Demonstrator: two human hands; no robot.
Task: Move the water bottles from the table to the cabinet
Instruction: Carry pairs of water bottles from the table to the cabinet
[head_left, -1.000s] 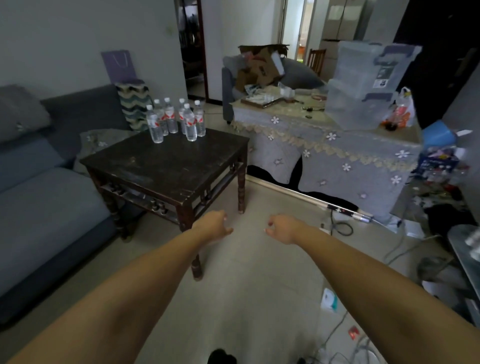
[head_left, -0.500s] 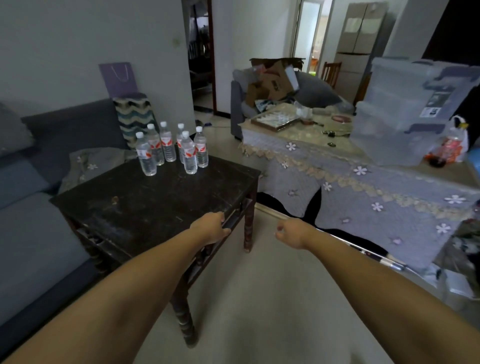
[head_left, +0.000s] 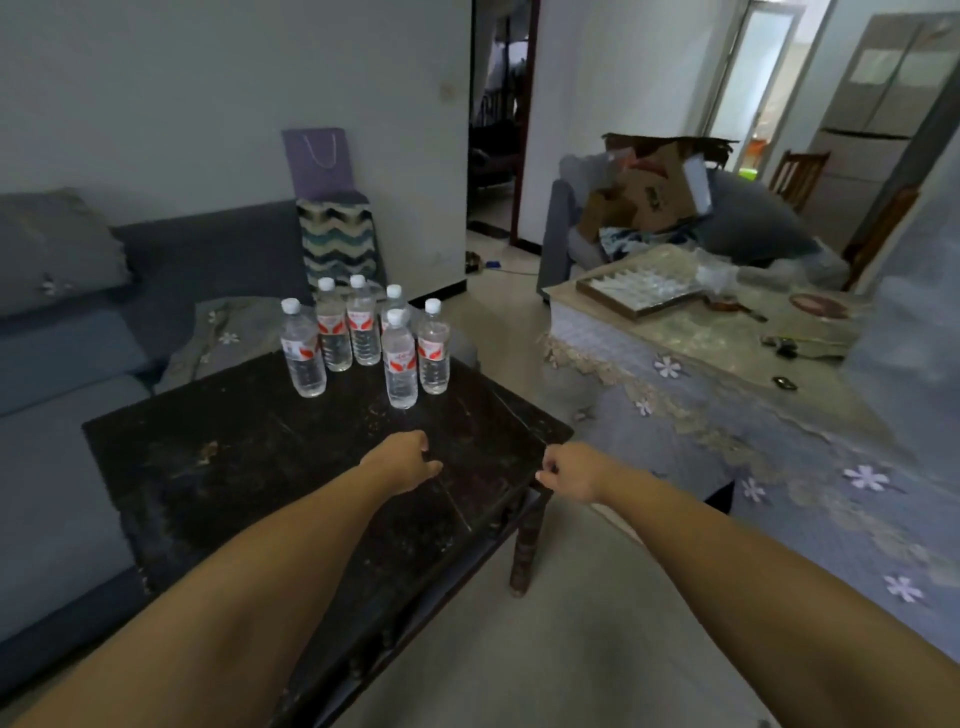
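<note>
I am looking down at a dark wooden table (head_left: 249, 467) with a grey sofa (head_left: 62, 415) along its left side. Six water bottles (head_left: 363, 343) are standing upright in a tight cluster at the table's far edge, all capped and none in hand. I am holding my left hand (head_left: 402, 462) out over the middle of the tabletop, near the closest bottle (head_left: 400, 364) but apart from it; its fingers are curling loosely downward and gripping nothing. My right hand (head_left: 569, 470) is hanging beside the table's right corner, fingers loosely folded inward, also gripping nothing. Farther right, a cloth-covered table (head_left: 727, 415) is carrying a tray and clutter. I am not seeing the cabinet from here.

I am judging this as the reach for the first pickup. Next I am needing to spread both hands, wrap each round a bottle's body, and lift straight up so the neighbours are not toppling.
</note>
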